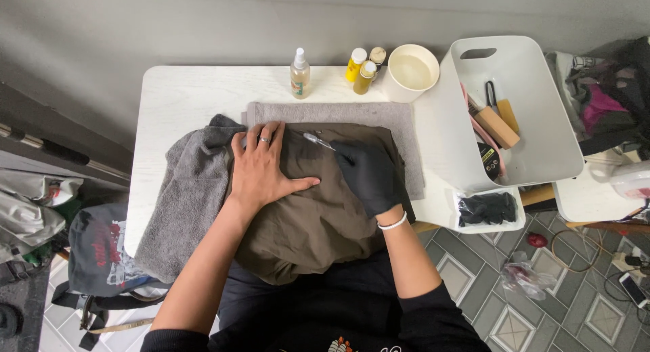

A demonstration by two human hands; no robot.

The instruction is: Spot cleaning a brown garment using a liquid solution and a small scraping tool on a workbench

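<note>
Centre frame: olive garment [308,210] on grey towel [189,196]. Left hand [261,166] flat, open, pinning cloth; gloved right hand [369,172] clamped on small brush [318,141]. Advice: keep fabric taut, use light strokes.

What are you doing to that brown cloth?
A person presses the bare left hand flat on a brown garment spread over grey towels on a white table. The right hand, in a black glove, holds a small clear tool with its tip on the cloth. Behind stand a spray bottle, three small yellow bottles and a white cup. A white bin with tools sits to the right.
</note>
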